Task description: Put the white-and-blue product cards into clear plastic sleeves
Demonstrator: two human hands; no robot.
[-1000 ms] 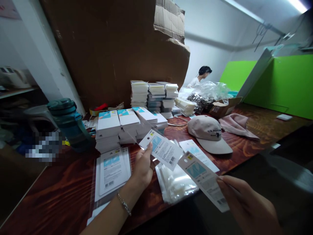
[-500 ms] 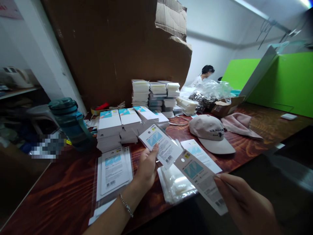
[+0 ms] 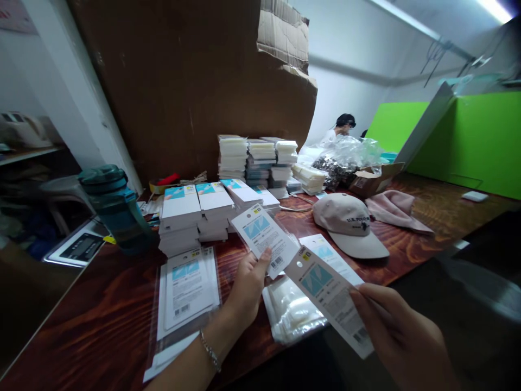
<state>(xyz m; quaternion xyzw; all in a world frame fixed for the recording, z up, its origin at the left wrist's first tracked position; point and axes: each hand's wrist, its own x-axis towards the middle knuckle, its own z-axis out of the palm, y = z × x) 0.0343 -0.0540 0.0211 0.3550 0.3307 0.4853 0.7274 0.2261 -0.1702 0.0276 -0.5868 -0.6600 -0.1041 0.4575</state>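
My left hand (image 3: 247, 283) pinches a white card (image 3: 264, 237) with a blue panel and a barcode, held above the wooden table (image 3: 93, 320). My right hand (image 3: 396, 336) grips the lower end of a second card (image 3: 325, 293) of the same kind, whose top end nearly meets the first card. Under both cards lies a pile of clear plastic sleeves (image 3: 291, 312). Left of my left hand, bagged cards (image 3: 188, 288) lie flat on the table. Behind them stand stacks of cards (image 3: 203, 214).
A teal bottle (image 3: 114, 209) stands at the left beside a tablet (image 3: 77, 250). A beige cap (image 3: 350, 222) and pink cloth (image 3: 394, 209) lie at the right. Taller card stacks (image 3: 256, 160) back onto a cardboard sheet (image 3: 183, 81). Another person (image 3: 342, 126) sits far behind.
Both hands have drawn the two cards closer together and slightly leftward. The right hand's card now sits nearer the left hand's card.
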